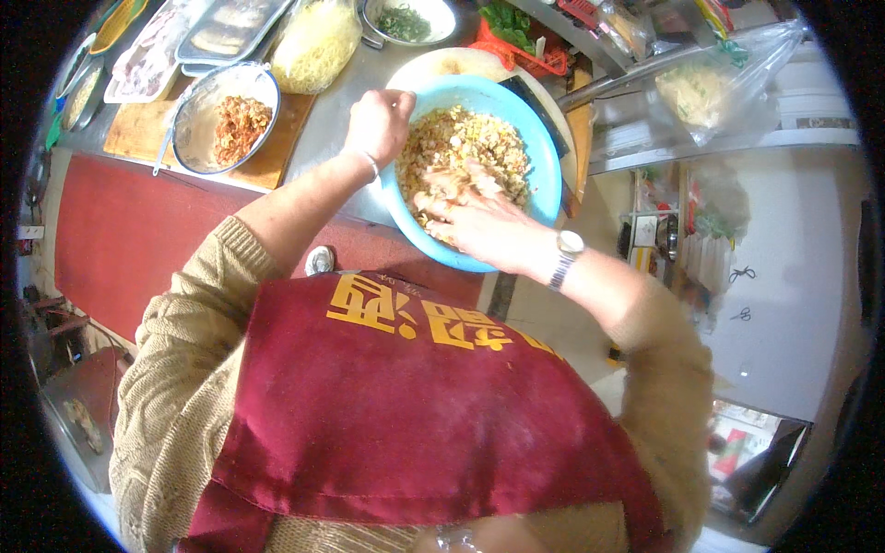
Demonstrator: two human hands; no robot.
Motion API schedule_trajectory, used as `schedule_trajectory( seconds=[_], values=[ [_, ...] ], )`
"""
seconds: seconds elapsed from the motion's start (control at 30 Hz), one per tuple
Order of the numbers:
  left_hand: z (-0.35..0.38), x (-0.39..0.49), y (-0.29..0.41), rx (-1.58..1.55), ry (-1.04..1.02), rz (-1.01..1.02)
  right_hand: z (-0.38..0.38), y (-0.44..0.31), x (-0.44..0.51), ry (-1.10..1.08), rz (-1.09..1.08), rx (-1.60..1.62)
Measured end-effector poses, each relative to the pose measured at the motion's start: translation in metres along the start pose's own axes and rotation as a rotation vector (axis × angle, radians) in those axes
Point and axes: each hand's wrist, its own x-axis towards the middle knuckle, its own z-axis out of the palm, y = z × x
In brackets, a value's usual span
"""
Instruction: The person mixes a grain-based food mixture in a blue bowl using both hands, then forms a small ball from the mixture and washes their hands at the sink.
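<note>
A light-blue plastic basin (547, 173) holds a chopped, crumbly food mixture (484, 135) with yellow and pale bits. My left hand (379, 126) grips the basin's rim on its left side, fingers curled over the edge. Inside the basin, my right hand (477, 218) presses palm-down into the mixture, its fingers spread and coated with food. Motion blurs those fingertips, and part of them is hidden in the mixture. Under the basin, a round pale board (442, 63) shows at the back and right.
Left of the basin, an enamel bowl (193, 104) of reddish minced filling sits on a wooden board (294, 131). Behind are a bag of yellow shreds (314, 48), a bowl of chopped greens (442, 21) and a red basket (494, 48). A clear bag (698, 90) hangs right.
</note>
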Motion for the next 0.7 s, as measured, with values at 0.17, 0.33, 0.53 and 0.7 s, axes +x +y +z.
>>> schedule_trajectory(
  seconds=[0.17,0.33,0.53,0.7],
  values=[
    [0.003,0.0,-0.003,-0.035,0.014,0.007,0.02,0.02,0.042,-0.229,-0.145,-0.255],
    [0.001,0.0,-0.007,0.036,0.016,0.076,0.018,0.029,0.078,-0.144,0.081,-0.288],
    [0.003,0.0,-0.008,0.001,0.062,0.033,0.007,0.069,0.034,0.011,0.418,0.148],
    [0.004,0.0,-0.006,0.007,0.047,0.004,0.027,0.054,-0.02,-0.007,0.582,0.219]
  ],
)
